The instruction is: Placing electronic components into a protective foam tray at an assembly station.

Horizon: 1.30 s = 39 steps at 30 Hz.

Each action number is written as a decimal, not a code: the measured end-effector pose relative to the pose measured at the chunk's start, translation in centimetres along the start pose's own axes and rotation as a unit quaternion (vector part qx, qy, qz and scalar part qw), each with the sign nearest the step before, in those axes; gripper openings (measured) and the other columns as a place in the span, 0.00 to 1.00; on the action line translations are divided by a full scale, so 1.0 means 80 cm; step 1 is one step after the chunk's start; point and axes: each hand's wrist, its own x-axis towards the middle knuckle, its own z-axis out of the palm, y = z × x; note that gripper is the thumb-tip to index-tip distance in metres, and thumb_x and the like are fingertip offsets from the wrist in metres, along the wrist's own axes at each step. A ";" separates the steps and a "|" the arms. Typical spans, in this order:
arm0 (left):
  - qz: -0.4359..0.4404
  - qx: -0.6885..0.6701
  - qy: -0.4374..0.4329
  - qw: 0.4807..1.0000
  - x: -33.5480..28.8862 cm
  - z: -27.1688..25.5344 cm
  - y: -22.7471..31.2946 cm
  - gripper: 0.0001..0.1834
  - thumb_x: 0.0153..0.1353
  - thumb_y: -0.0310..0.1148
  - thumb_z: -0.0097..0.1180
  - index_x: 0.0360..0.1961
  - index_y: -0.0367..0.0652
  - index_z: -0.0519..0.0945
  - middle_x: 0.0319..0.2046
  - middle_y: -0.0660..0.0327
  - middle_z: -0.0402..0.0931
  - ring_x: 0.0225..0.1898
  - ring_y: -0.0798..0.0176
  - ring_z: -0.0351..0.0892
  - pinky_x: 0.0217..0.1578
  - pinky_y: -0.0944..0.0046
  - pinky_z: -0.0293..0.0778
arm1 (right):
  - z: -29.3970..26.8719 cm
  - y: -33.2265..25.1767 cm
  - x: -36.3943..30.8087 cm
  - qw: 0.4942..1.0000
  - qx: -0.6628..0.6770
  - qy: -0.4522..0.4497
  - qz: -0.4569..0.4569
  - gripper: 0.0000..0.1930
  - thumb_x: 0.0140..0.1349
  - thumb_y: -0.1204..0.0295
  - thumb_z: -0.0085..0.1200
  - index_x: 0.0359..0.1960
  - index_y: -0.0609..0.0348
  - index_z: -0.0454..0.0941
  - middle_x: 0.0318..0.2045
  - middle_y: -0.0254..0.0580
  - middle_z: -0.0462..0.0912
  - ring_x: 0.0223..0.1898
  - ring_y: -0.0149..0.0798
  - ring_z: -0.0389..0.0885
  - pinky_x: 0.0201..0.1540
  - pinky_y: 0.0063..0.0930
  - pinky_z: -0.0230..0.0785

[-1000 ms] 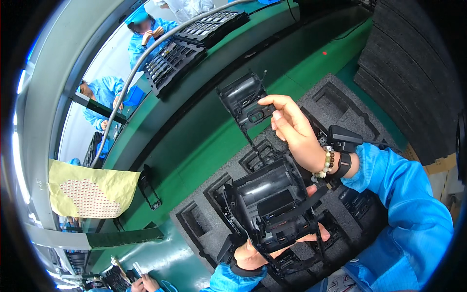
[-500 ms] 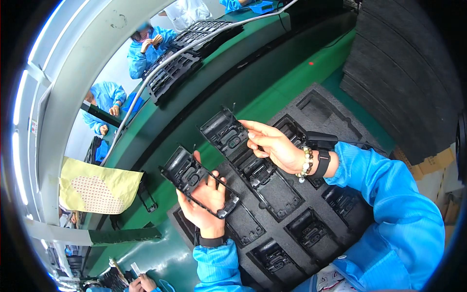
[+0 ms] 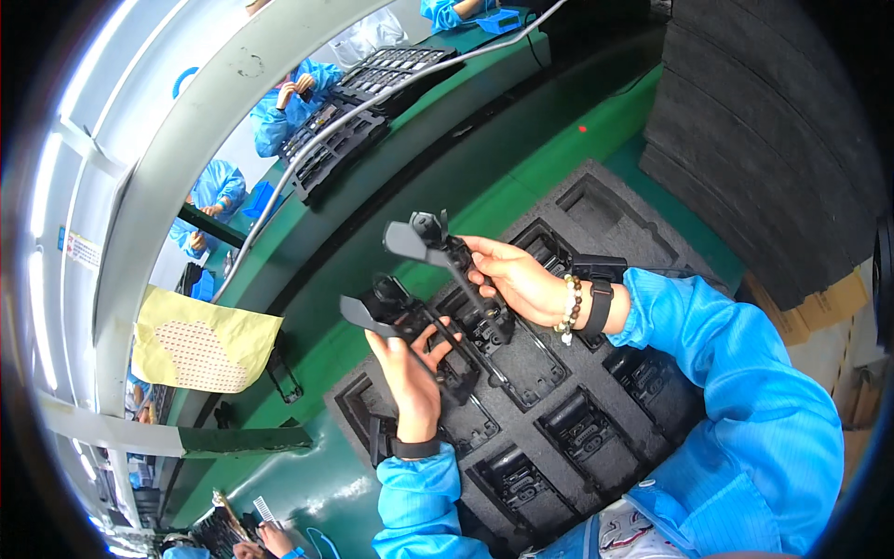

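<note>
My left hand (image 3: 407, 373) grips a black plastic part (image 3: 386, 312), turned edge-on, above the left end of a black foam tray (image 3: 610, 219). My right hand (image 3: 517, 279) holds a second, similar black plastic part (image 3: 433, 244), also edge-on, a little higher and further back. The two parts are close but apart. Under both hands the tray's pockets hold several more black parts (image 3: 582, 430). Both forearms wear blue sleeves; a bead bracelet and a dark band sit on my right wrist.
The tray lies on a green bench (image 3: 521, 158). A tall stack of dark foam trays (image 3: 773, 140) stands at the right. Beyond a grey rail (image 3: 186, 158), people in blue coats (image 3: 284, 107) work at trays of black parts. A yellow sheet (image 3: 200, 349) hangs at left.
One second ago I held a single large black piece in both hands. Since then each hand has taken a separate part, and both parts have been turned from face-up to edge-on.
</note>
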 end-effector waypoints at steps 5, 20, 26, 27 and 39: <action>0.028 0.102 0.053 0.993 -0.013 0.021 -0.011 0.38 0.69 0.41 0.51 0.72 0.50 0.44 0.62 0.53 0.62 0.48 0.48 0.79 0.40 0.50 0.83 | -0.015 0.000 -0.004 0.980 0.097 -0.137 0.110 0.25 0.69 0.53 0.51 0.62 0.51 0.66 0.37 0.23 0.71 0.36 0.18 0.68 0.34 0.13 0.61; -0.119 -0.166 0.039 0.978 -0.001 -0.024 0.003 0.28 0.68 0.54 0.49 0.57 0.44 0.71 0.45 0.58 0.76 0.40 0.64 0.75 0.38 0.63 0.75 | 0.022 -0.004 -0.005 0.973 0.074 -0.197 0.093 0.30 0.74 0.52 0.38 0.68 0.62 0.60 0.59 0.45 0.74 0.58 0.36 0.74 0.60 0.30 0.69; -0.061 -0.035 0.137 0.988 0.009 -0.007 0.018 0.14 0.70 0.41 0.54 0.49 0.46 0.70 0.41 0.63 0.74 0.29 0.74 0.67 0.24 0.77 0.63 | -0.003 -0.016 0.008 0.986 0.063 -0.143 0.055 0.23 0.75 0.59 0.40 0.61 0.67 0.64 0.57 0.53 0.73 0.60 0.45 0.74 0.64 0.40 0.70; -0.015 -0.028 0.145 0.989 0.011 -0.014 0.012 0.14 0.69 0.40 0.55 0.49 0.46 0.70 0.40 0.65 0.74 0.30 0.74 0.67 0.25 0.77 0.63 | -0.003 -0.017 0.010 0.988 0.054 -0.136 0.046 0.22 0.75 0.60 0.40 0.58 0.67 0.65 0.55 0.53 0.73 0.60 0.46 0.74 0.63 0.40 0.71; 0.063 0.002 0.143 0.988 0.008 -0.004 0.010 0.18 0.69 0.36 0.56 0.56 0.42 0.69 0.37 0.68 0.69 0.33 0.74 0.68 0.27 0.75 0.64 | -0.004 -0.019 0.010 0.989 0.042 -0.138 0.037 0.17 0.75 0.61 0.42 0.51 0.64 0.68 0.49 0.47 0.74 0.59 0.48 0.75 0.61 0.42 0.73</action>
